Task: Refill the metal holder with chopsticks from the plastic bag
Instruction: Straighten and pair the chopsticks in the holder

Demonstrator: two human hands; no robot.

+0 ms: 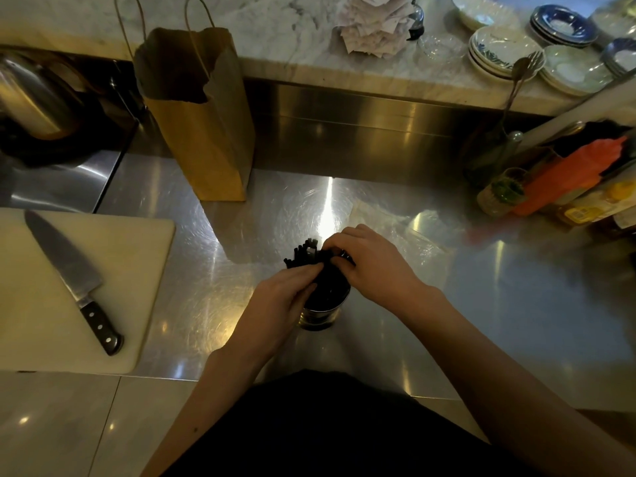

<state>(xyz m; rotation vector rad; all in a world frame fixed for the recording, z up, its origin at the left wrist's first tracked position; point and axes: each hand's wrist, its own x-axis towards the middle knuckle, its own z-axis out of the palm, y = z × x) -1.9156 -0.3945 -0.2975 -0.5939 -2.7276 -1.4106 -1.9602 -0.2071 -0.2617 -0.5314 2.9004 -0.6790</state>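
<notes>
A round metal holder stands on the steel counter near the front edge. A bundle of black chopsticks sticks up out of it, leaning to the left. My left hand grips the bundle from the near left side. My right hand closes over the chopstick tops from the right. A clear plastic bag lies flat on the counter just behind my right hand. The holder's inside is dark and mostly hidden by my hands.
A white cutting board with a large knife lies at the left. A brown paper bag stands behind. Sauce bottles crowd the right; stacked plates sit on the marble ledge.
</notes>
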